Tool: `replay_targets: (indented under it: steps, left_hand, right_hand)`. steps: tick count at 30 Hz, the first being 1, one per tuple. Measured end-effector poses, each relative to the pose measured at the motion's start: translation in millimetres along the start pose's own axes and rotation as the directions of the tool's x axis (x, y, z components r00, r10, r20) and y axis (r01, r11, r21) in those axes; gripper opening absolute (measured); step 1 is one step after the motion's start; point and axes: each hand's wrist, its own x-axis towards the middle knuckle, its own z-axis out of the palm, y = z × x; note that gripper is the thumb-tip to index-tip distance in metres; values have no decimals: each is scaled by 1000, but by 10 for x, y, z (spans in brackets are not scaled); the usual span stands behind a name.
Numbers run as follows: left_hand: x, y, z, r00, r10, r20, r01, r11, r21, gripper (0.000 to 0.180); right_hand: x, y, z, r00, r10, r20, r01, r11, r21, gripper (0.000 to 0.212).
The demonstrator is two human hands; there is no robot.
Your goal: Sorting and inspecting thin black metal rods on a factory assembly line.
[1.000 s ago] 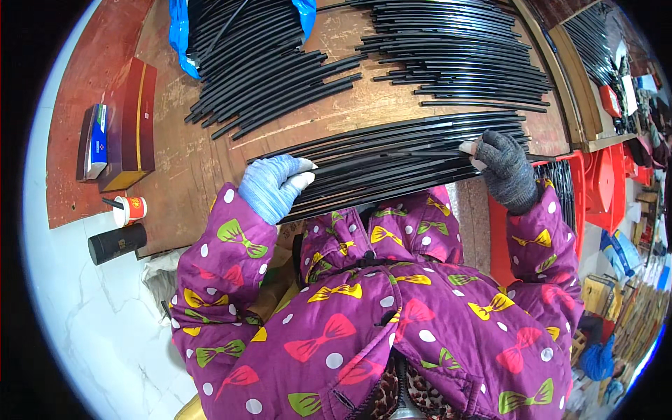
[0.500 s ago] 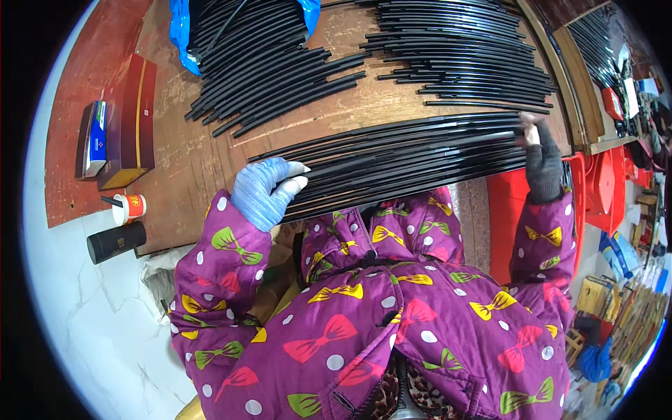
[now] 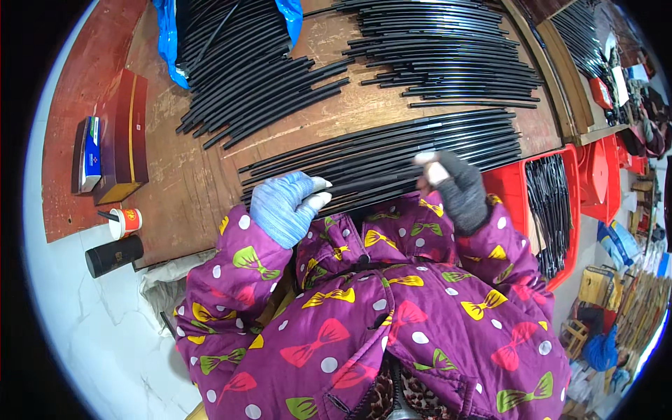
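A bunch of long, thin black rods (image 3: pixel 378 150) lies across the near part of the wooden table, close to my body. My left hand (image 3: pixel 283 208), in a light blue glove with pale fingertips, is curled at the left part of this bunch. Its thumb and forefinger close around a black rod at the near edge. My right hand (image 3: pixel 456 190), in a dark grey glove with light fingertips, is over the near right part of the bunch. Its fingers are bent together; what is between them is hidden.
Black rods are heaped in a blue bag (image 3: pixel 168 42) at the far left; another rod pile (image 3: pixel 448 49) lies far right. A red crate (image 3: pixel 570 231) holds dark rods. A maroon box (image 3: pixel 126 140), paper cup (image 3: pixel 126 222) and black cylinder (image 3: pixel 114 256) stand left.
My right hand has moved left and nearer, from the right ends of the rods to their middle. My left hand has shifted slightly right and nearer. The red crate's contents now show.
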Motion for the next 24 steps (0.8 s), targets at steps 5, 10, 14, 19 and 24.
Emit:
replay_targets:
  steps: [5, 10, 14, 19, 24]
  left_hand:
    - [-66, -63, -27, 998, -24, 52, 24, 1000, -1, 18]
    - [-191, -263, -193, 956, -285, 65, 292, 943, -158, 19]
    - [-257, -487, -150, 911, -406, 76, 411, 868, -279, 20]
    - [-251, -448, -217, 862, -489, 133, 501, 784, -367, 19]
    - [-310, -487, -313, 857, -500, 122, 504, 767, -398, 19]
  right_hand:
    - [-21, -9, 61, 994, 91, 61, -98, 989, 108, 22]
    - [-29, -80, -463, 984, 88, -153, -73, 992, 101, 23]
    - [-49, 57, -631, 978, 57, -201, -33, 992, 118, 21]
    - [-33, 119, -648, 967, 63, -245, -26, 989, 148, 21]
    - [-23, 223, -846, 959, -22, -283, 70, 984, 162, 21]
